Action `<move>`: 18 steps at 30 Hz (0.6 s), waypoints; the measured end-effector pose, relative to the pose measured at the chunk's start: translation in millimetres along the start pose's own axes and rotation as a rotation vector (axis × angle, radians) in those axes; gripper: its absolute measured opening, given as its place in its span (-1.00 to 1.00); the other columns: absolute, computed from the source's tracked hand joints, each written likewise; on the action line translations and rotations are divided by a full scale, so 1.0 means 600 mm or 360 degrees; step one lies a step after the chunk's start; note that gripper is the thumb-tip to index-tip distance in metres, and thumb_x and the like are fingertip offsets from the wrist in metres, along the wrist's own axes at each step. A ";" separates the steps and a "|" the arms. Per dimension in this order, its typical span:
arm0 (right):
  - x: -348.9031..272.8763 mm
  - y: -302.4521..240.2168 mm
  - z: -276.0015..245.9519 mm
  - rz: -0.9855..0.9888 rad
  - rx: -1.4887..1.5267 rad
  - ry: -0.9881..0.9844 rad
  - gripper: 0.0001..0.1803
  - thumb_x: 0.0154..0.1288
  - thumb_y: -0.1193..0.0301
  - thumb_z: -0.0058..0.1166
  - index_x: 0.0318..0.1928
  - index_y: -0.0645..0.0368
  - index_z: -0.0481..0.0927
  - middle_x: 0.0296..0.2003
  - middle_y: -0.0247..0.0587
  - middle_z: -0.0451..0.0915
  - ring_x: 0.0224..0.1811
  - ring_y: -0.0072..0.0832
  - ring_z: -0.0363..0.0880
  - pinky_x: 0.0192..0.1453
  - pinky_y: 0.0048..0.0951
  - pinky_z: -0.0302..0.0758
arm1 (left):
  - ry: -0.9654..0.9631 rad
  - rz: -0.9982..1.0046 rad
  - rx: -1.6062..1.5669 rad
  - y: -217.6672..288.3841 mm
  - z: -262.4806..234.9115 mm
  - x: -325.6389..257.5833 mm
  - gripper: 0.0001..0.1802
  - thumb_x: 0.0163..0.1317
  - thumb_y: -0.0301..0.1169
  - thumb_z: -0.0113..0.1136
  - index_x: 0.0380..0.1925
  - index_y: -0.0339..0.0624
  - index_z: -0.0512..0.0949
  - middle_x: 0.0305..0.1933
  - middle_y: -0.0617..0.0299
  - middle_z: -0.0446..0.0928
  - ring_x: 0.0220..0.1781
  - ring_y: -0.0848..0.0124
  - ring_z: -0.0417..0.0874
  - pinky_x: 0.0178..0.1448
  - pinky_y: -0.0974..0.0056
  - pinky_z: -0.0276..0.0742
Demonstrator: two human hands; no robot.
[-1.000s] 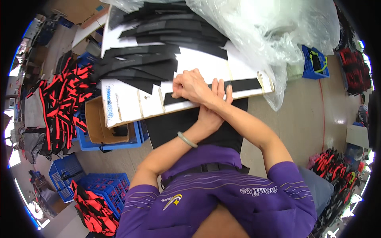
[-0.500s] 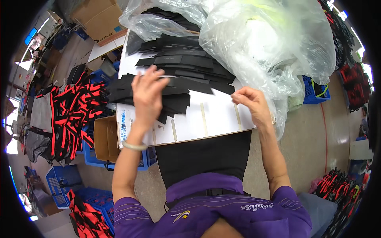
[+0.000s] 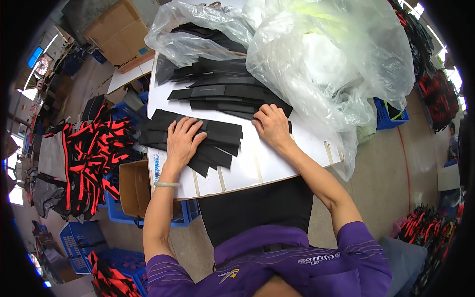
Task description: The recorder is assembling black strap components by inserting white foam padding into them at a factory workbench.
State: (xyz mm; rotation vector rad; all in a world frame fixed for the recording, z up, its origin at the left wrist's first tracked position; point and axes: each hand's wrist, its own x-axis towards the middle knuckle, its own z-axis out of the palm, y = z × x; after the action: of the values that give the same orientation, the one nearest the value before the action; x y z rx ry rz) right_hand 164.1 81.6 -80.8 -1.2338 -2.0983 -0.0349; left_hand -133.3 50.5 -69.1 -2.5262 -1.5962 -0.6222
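Observation:
My left hand (image 3: 184,142) lies with its fingers stretched out on a fanned pile of black fabric strips (image 3: 225,132) at the left of the white table. To the right, my right hand (image 3: 274,129) has its fingers bent and pressed together at the right end of a black strip (image 3: 227,106) of the farther pile. What its fingertips hold is partly hidden under the hand. Beyond both hands more black strips (image 3: 237,92) lie overlapped in a broad stack.
Clear plastic bags (image 3: 331,64) cover the table's far right. White tabletop (image 3: 237,171) with tape marks shows near me. Left of it stand an open cardboard box (image 3: 133,183) and a heap of red-and-black straps (image 3: 91,153). A blue crate (image 3: 391,115) stands at right.
My left hand has come down onto the near pile. My right hand has moved left and forward to the farther strips. The near pile's strips lie shifted.

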 end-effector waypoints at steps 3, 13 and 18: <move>0.029 -0.010 -0.008 -0.0093 0.0036 -0.0005 -0.83 0.06 0.40 0.30 -0.31 0.16 0.64 -0.35 -0.30 0.51 -0.23 -0.36 0.46 -0.15 -0.33 0.38 | 0.0023 -0.0007 -0.0002 0.004 -0.003 -0.006 -0.57 0.31 -0.09 0.07 0.01 -0.11 0.59 0.12 0.16 0.51 0.28 0.20 0.39 0.39 -0.01 0.10; 0.150 -0.016 0.065 -0.0160 -0.0108 0.0038 -0.85 0.08 0.29 0.26 -0.40 0.07 0.70 -0.37 -0.36 0.61 -0.17 -0.38 0.53 -0.11 -0.28 0.38 | 0.0203 -0.0106 -0.0325 0.032 -0.017 0.009 -0.64 0.22 -0.21 0.24 -0.09 -0.22 0.62 0.05 0.06 0.56 0.21 0.12 0.49 0.35 0.00 0.24; 0.142 -0.062 -0.020 -0.0092 0.0482 0.0268 -0.83 0.19 0.36 0.20 -0.40 0.22 0.65 -0.46 -0.27 0.60 -0.41 -0.34 0.55 -0.30 -0.38 0.44 | 0.0329 -0.1104 -0.2398 0.107 -0.053 0.038 -0.45 0.34 -0.20 0.18 0.19 -0.33 0.37 0.15 -0.07 0.51 0.15 0.16 0.57 0.25 0.15 0.42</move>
State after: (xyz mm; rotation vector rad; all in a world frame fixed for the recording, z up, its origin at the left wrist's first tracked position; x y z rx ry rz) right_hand 115.5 121.8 -11.8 -0.9551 -1.9102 0.1436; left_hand -77.3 31.9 -22.4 -2.0527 -2.3568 -2.9197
